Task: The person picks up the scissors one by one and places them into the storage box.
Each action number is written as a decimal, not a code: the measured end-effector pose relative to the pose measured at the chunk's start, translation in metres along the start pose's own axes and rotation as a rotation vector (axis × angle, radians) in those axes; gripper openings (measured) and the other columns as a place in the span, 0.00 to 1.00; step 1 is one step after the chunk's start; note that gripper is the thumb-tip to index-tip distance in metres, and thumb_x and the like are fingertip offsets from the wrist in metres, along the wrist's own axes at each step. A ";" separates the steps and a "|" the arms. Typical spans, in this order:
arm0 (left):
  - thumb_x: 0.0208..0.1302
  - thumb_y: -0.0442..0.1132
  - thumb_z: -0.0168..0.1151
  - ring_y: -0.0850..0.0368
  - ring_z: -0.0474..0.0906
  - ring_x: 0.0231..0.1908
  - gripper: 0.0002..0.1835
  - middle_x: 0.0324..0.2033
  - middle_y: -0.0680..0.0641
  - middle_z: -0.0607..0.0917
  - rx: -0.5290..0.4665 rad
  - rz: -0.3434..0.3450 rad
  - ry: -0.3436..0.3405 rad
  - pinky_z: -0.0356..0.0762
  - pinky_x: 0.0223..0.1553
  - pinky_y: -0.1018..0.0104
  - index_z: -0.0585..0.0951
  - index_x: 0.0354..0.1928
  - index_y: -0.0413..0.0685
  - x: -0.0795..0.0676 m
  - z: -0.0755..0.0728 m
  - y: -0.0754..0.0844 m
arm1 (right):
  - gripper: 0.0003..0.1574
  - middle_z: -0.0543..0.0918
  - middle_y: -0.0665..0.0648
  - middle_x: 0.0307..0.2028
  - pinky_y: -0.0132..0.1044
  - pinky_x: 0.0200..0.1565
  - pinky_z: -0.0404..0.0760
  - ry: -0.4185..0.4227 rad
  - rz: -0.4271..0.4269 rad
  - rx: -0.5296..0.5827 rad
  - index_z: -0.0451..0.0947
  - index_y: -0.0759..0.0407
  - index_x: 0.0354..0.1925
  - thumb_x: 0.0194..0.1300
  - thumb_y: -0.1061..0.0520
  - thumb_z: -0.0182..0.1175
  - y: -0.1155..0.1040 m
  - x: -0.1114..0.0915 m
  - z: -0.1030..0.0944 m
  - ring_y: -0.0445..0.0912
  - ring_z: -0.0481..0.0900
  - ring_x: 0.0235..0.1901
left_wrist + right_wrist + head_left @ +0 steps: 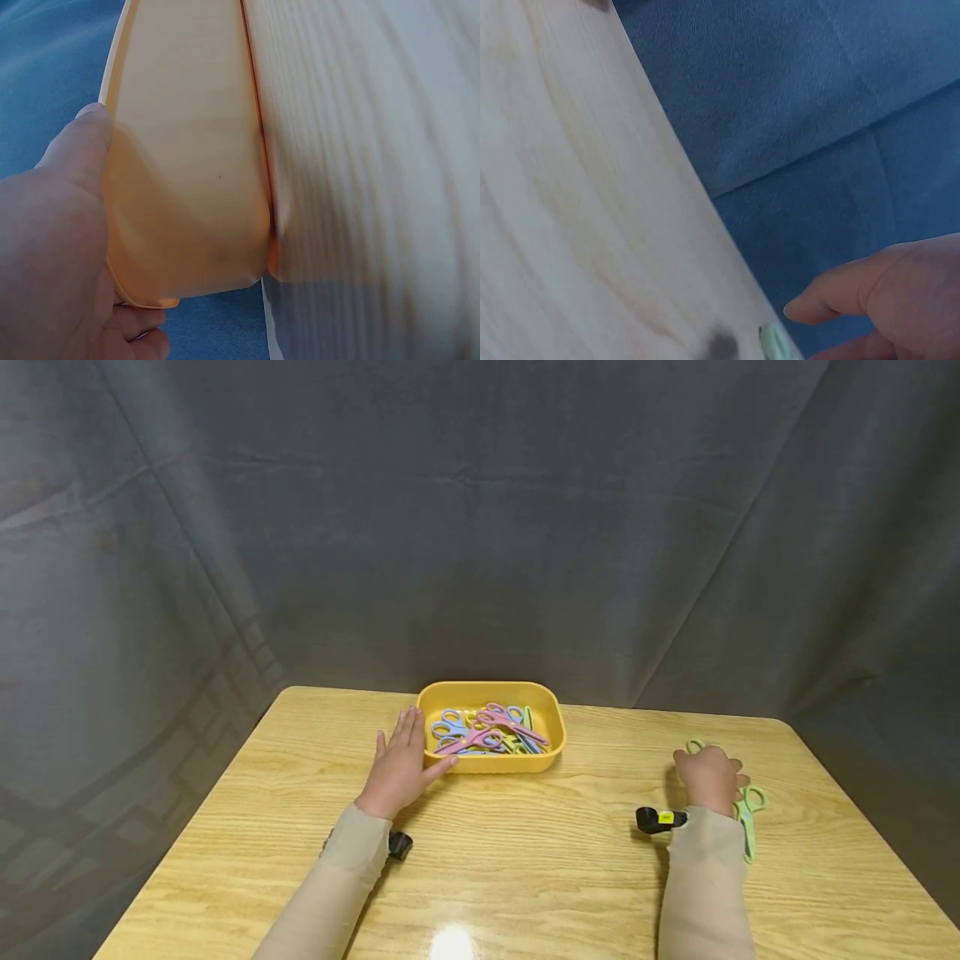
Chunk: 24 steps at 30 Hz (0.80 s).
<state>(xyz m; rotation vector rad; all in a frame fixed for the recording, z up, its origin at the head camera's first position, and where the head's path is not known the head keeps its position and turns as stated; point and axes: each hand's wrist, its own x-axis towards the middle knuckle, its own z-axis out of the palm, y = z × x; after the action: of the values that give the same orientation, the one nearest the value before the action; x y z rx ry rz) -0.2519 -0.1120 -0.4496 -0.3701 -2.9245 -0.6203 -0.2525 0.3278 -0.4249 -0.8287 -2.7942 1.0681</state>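
Observation:
My left hand [396, 770] rests against the left end of a yellow plastic basket [495, 766], fingers straight along the rim and thumb spread to the front rim. In the left wrist view the thumb [79, 150] touches the rim. Over on the right, my right hand [708, 777] hovers over a green scissors handle loop [696, 744], which sticks out past the fingers; the rest is hidden. In the right wrist view thumb and finger are apart near this green handle [775, 343]. Green scissors [749, 825] lie by the right wrist, partly covered.
Several pink, blue and green scissors [480, 737] lie heaped in the basket. The wooden table [525, 852] ends just behind the basket, at a dark hanging cloth [480, 543]. A black camera mount [652, 820] juts from the right wrist.

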 end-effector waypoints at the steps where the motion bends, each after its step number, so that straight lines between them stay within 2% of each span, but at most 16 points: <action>1: 0.69 0.66 0.58 0.39 0.40 0.78 0.56 0.78 0.33 0.47 -0.001 -0.001 -0.001 0.39 0.71 0.30 0.47 0.78 0.29 0.000 0.000 0.000 | 0.39 0.51 0.94 0.62 0.78 0.60 0.55 -0.012 0.011 -0.003 0.64 0.87 0.58 0.75 0.48 0.46 0.002 0.000 0.000 0.87 0.43 0.65; 3: 0.69 0.66 0.58 0.39 0.40 0.78 0.56 0.78 0.33 0.47 -0.001 -0.001 0.000 0.39 0.71 0.30 0.47 0.78 0.29 0.000 -0.001 0.001 | 0.40 0.50 0.94 0.62 0.77 0.61 0.55 -0.035 0.024 -0.017 0.62 0.87 0.61 0.75 0.47 0.46 0.005 0.001 0.000 0.87 0.42 0.65; 7: 0.69 0.66 0.58 0.39 0.40 0.78 0.56 0.78 0.33 0.47 -0.004 -0.002 0.000 0.39 0.71 0.30 0.47 0.78 0.29 0.000 -0.001 0.001 | 0.40 0.53 0.93 0.60 0.77 0.59 0.58 -0.029 0.021 -0.030 0.62 0.87 0.61 0.74 0.48 0.46 0.008 0.003 0.001 0.86 0.46 0.63; 14: 0.69 0.65 0.59 0.39 0.41 0.78 0.56 0.78 0.33 0.47 -0.013 0.001 0.009 0.38 0.71 0.30 0.47 0.78 0.29 0.000 0.001 0.001 | 0.35 0.50 0.93 0.61 0.79 0.59 0.57 -0.029 0.026 -0.025 0.62 0.85 0.60 0.70 0.55 0.47 0.011 0.006 0.000 0.87 0.40 0.65; 16: 0.69 0.65 0.59 0.38 0.42 0.78 0.56 0.78 0.32 0.48 -0.009 0.005 0.015 0.39 0.71 0.29 0.48 0.78 0.29 0.000 0.001 0.001 | 0.30 0.54 0.93 0.59 0.77 0.59 0.57 -0.016 0.017 -0.046 0.65 0.85 0.56 0.68 0.58 0.46 0.013 0.007 0.001 0.87 0.43 0.64; 20: 0.69 0.65 0.59 0.37 0.43 0.78 0.56 0.78 0.32 0.49 -0.008 0.008 0.024 0.41 0.71 0.29 0.49 0.78 0.29 0.000 0.002 0.000 | 0.21 0.66 0.88 0.49 0.74 0.59 0.53 0.037 -0.025 -0.106 0.72 0.85 0.42 0.65 0.63 0.47 0.016 0.009 0.004 0.81 0.57 0.58; 24: 0.68 0.65 0.60 0.37 0.43 0.78 0.56 0.78 0.32 0.49 -0.015 0.009 0.024 0.40 0.71 0.29 0.49 0.78 0.29 0.000 0.002 0.000 | 0.17 0.74 0.84 0.41 0.74 0.59 0.50 0.095 -0.062 -0.142 0.74 0.84 0.32 0.63 0.65 0.50 0.018 0.008 0.006 0.77 0.64 0.51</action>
<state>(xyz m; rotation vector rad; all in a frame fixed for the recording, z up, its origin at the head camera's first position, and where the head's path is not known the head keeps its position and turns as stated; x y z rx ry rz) -0.2523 -0.1116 -0.4513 -0.3739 -2.8957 -0.6408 -0.2525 0.3390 -0.4423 -0.7764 -2.8214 0.8074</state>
